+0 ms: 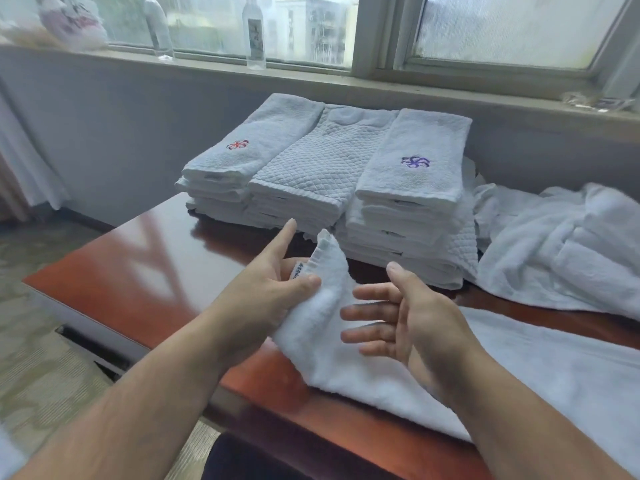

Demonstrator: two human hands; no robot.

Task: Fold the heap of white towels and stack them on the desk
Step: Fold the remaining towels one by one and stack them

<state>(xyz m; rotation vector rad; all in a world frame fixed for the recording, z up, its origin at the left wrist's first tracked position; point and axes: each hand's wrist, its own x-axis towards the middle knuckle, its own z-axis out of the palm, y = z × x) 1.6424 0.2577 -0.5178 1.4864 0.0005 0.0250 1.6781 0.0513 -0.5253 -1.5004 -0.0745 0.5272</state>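
A white towel [540, 362] lies spread over the near right of the red-brown desk [138, 278]. My left hand [273, 285] pinches its left corner between thumb and fingers and lifts it off the wood, with the forefinger pointing up. My right hand [405, 313] hovers just right of that raised corner, fingers straight and spread, holding nothing. Behind them stand three stacks of folded white towels: one with a red emblem [242, 157], a quilted one [318, 171] and one with a purple emblem [412, 174]. The unfolded heap [561, 244] lies at the right.
A windowsill runs along the back wall with two clear bottles [254, 32] and a plastic bag [72, 22] on it. Patterned carpet [41, 341] lies to the left of the desk. The desk's left corner [31, 282] juts toward the carpet.
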